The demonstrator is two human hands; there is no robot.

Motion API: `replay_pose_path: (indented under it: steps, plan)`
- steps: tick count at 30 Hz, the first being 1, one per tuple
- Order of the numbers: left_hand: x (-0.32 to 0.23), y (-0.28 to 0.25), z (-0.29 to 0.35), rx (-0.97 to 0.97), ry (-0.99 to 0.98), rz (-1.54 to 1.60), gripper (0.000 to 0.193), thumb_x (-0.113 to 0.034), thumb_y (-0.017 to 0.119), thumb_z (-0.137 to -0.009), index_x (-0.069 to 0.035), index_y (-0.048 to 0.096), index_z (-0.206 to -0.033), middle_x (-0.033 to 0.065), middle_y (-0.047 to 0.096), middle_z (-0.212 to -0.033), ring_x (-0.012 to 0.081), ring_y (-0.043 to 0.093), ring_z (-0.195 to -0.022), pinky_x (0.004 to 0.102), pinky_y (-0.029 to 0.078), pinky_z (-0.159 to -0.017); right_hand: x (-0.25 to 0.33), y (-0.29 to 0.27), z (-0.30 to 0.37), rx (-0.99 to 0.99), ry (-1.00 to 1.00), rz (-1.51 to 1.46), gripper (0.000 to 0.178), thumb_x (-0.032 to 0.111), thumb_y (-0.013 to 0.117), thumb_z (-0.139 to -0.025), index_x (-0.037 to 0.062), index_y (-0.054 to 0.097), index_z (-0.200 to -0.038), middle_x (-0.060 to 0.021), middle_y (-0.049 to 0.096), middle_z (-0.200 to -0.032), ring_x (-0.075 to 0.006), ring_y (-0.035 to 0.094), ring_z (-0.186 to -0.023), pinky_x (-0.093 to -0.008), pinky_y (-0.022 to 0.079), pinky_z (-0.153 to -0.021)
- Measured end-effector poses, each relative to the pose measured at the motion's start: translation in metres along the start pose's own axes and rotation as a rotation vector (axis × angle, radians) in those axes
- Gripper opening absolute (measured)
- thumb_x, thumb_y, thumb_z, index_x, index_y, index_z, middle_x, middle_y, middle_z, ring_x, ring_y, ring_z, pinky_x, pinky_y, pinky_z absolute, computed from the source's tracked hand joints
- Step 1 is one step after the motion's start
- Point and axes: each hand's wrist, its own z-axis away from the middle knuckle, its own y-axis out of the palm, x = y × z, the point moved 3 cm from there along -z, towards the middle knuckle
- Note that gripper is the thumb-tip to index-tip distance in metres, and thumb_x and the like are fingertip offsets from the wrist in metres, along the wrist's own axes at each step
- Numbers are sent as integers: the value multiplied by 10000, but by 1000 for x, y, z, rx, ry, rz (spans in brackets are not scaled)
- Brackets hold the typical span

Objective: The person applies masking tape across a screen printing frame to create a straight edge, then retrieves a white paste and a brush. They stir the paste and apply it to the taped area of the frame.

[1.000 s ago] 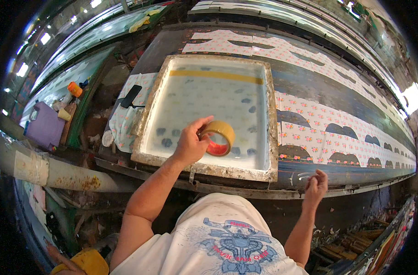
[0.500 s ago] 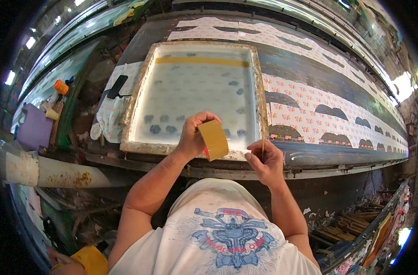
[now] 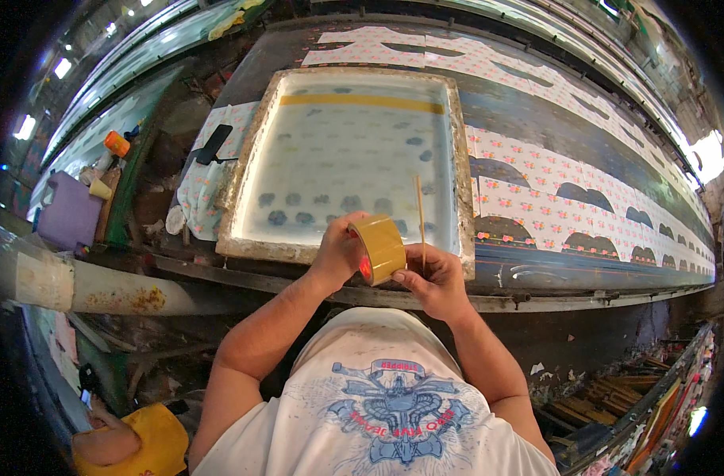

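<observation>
A roll of tan packing tape (image 3: 386, 247) is gripped in my left hand (image 3: 338, 254), its wide outer face turned up and to the right. Close against the roll's right side is my right hand (image 3: 441, 285), thumb and fingertips near the tape's edge. Between its fingers stands a thin tan stick-like strip (image 3: 421, 210); whether it is a stick or tape seen edge-on I cannot tell. Both hands are over the near edge of a screen-printing frame (image 3: 246, 174). Its pale mesh (image 3: 342, 155) has dark flower-like blotches, and a tan tape band (image 3: 362, 103) crosses its far end.
Flower-printed fabric pieces (image 3: 529, 214) lie along the dark table to the right. Left of the frame, a black phone-like object (image 3: 213, 144) rests on printed cloth. Farther left are an orange container (image 3: 117, 143) and a purple container (image 3: 70, 210). A person in yellow (image 3: 159, 440) is at lower left.
My right hand has moved left to the tape roll, and the thin strip now stands upright. The roll has turned slightly in my left hand. The person in yellow shows more.
</observation>
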Motion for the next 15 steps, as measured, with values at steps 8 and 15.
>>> replay_pose_path:
  steps: [8, 15]
  plan:
    - [-66, 25, 12, 106, 700, -670, 644, -135, 976, -794, -52, 690, -1365, 115, 765, -1103, 239, 760, -963, 372, 612, -847, 12, 6, -2, 47, 9, -137, 273, 17, 717, -1064, -21, 690, -1333, -54, 759, -1109, -114, 707, -1010, -319, 595, -911]
    - [-50, 27, 16, 173, 626, -669, 744, -139, 947, -856, -29, 608, -1510, 120, 765, -1060, 218, 762, -907, 351, 625, -844, 41, 13, -6, 26, -301, 753, 281, 229, 834, -967, 55, 669, -1113, -177, 777, -875, -408, 766, -760, -472, 592, -642]
